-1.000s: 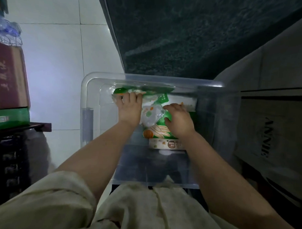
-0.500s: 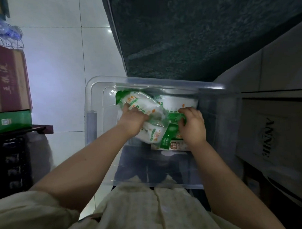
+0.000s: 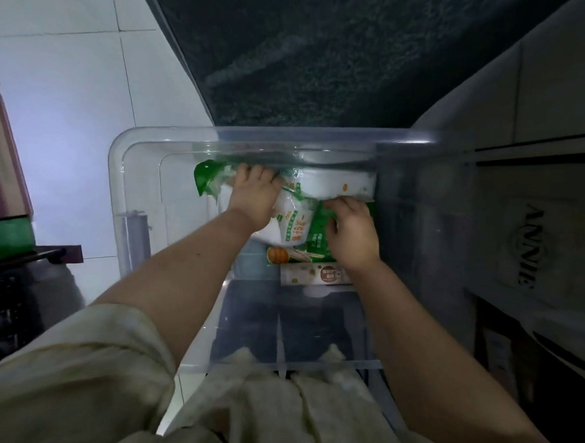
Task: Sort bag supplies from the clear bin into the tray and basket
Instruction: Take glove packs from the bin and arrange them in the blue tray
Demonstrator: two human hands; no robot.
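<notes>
Pale floor tiles (image 3: 72,114) spread left of the left grip (image 3: 252,200) under dim, bluish light. Beyond both grips lies a dark, coarse rug (image 3: 323,56). Far left, a maroon carton (image 3: 4,165) sits above a green box (image 3: 5,241); right of the right grip (image 3: 350,236) stands a grey box (image 3: 529,243) printed ANNIE.

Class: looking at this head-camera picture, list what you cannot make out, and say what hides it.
Head view: fingertips of the left hand, curled over the far edge of the white-and-green packet.
Head view: most of the green packet, covered by the right hand and the white-and-green packet.
Head view: print on the white box, too small.
Tray and basket: outside the frame.
</notes>
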